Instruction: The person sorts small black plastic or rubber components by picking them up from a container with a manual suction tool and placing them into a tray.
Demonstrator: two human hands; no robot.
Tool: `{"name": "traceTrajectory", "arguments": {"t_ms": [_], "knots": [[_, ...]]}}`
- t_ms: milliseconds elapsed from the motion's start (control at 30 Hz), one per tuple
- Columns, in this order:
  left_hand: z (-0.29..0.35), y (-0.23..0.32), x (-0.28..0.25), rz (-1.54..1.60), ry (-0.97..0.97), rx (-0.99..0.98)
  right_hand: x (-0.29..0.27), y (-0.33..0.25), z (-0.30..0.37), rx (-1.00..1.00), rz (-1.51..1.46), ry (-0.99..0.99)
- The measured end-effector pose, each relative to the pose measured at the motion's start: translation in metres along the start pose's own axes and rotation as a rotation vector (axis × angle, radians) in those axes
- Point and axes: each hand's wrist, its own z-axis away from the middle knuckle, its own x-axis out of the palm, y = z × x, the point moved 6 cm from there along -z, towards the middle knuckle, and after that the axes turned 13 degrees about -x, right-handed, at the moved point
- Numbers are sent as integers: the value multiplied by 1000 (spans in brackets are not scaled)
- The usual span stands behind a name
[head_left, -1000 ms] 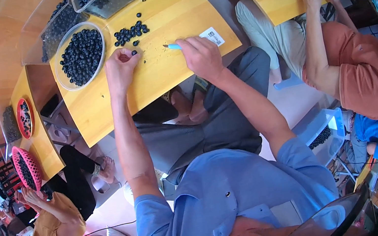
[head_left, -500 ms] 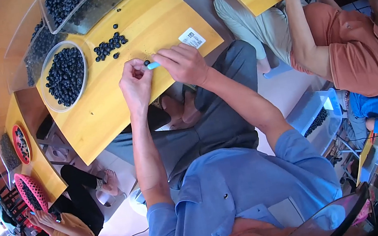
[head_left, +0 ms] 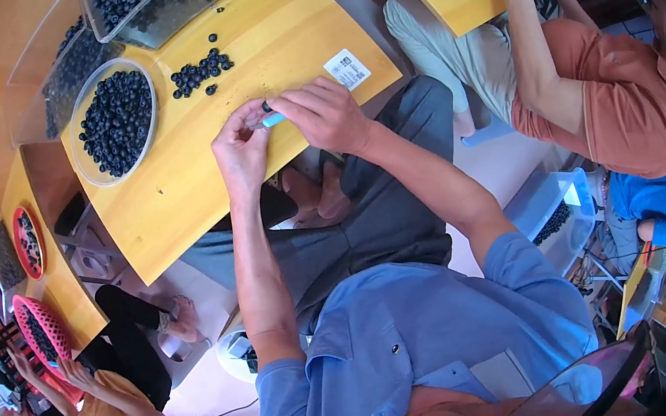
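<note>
Since a second ago the right hand (head_left: pixel 326 114) has come in from the right to meet the left hand (head_left: pixel 241 142), bringing the light-blue handle (head_left: pixel 274 119) of a small tool up to a dark berry (head_left: pixel 267 106). The hands now nearly touch over the near part of the yellow bench (head_left: pixel 175 212).

The berry sits at the very tips of the left fingers, pinched between thumb and forefinger, its right side turned toward the right hand. The right fingers are closed around the handle, gripping it between thumb and forefinger. The handle points left and lies just on the near side of the berry; the tool's tip is too small and covered to make out.

A loose cluster of berries (head_left: pixel 196 75) lies on the bench, far and left of the hands. Left of it stands a round clear bowl (head_left: pixel 85 166) full of berries, with a clear tub (head_left: pixel 182 17) at the far edge. A white label (head_left: pixel 347 70) lies to the right, beyond the right hand.
</note>
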Motion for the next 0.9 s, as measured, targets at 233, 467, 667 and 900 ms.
{"name": "traceTrajectory", "arguments": {"t_ms": [233, 467, 667, 900], "knots": [[1, 0, 4, -37, -12, 4, -1, 2, 2, -3, -21, -10], [1, 4, 3, 50, 59, -28, -8, 19, 7, 87, 69, -12], [2, 4, 4, 1, 60, -56, -2, 18, 13, 73, 97, -84], [4, 9, 4, 15, 85, -25, -4, 16, 10, 66, 97, -105]]}}
